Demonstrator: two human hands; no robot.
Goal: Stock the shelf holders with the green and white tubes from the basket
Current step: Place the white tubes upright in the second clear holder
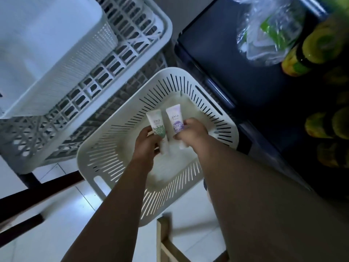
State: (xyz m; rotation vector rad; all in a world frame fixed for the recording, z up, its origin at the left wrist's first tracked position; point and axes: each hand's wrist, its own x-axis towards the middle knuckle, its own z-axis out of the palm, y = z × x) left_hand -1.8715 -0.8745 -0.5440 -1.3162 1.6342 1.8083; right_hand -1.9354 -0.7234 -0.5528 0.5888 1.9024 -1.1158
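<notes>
A white slotted basket (217,118) sits on the floor below me. Both my hands are over its middle. My left hand (144,146) grips a green and white tube (156,123), crimped end pointing away from me, cap end (164,148) towards me. My right hand (192,133) grips a purple and white tube (174,118) beside it, held the same way. The two tubes stand side by side, a little apart. The basket's floor around my hands looks bare.
Stacked white plastic crates (117,59) stand at the upper left. A dark shelf unit (226,53) runs along the right, holding a clear plastic bag (268,31) and yellow-green bottles (319,44). A wooden frame (164,241) rises at the bottom centre over pale floor tiles (56,233).
</notes>
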